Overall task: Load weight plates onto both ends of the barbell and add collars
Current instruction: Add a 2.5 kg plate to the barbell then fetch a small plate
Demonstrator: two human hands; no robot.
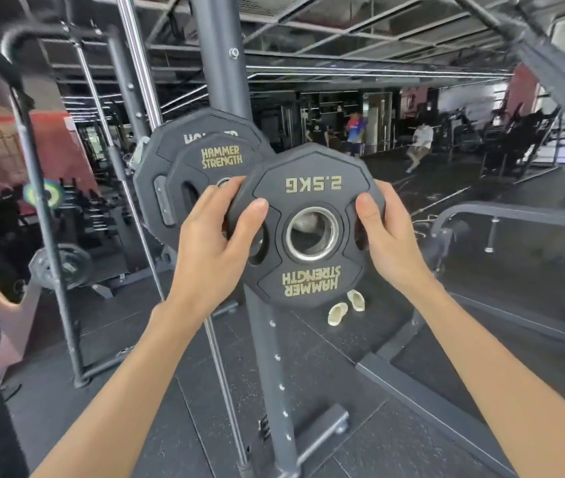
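While left grip (212,246), right grip (388,243) clamp edges: matte polygonal plate (313,199), steel-ringed bore.

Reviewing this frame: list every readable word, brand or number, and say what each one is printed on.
"2.5KG": upside down, upper part of the held plate, gripped by the left hand and right hand.
"HAMMER STRENGTH": upside down, lower part of the same plate.
"HAMMER STRENGTH": upright, on the middle plate behind it.
"HA...": on the rear plate, mostly covered; the rest is unreadable.
Anything further back is too blurred to read.
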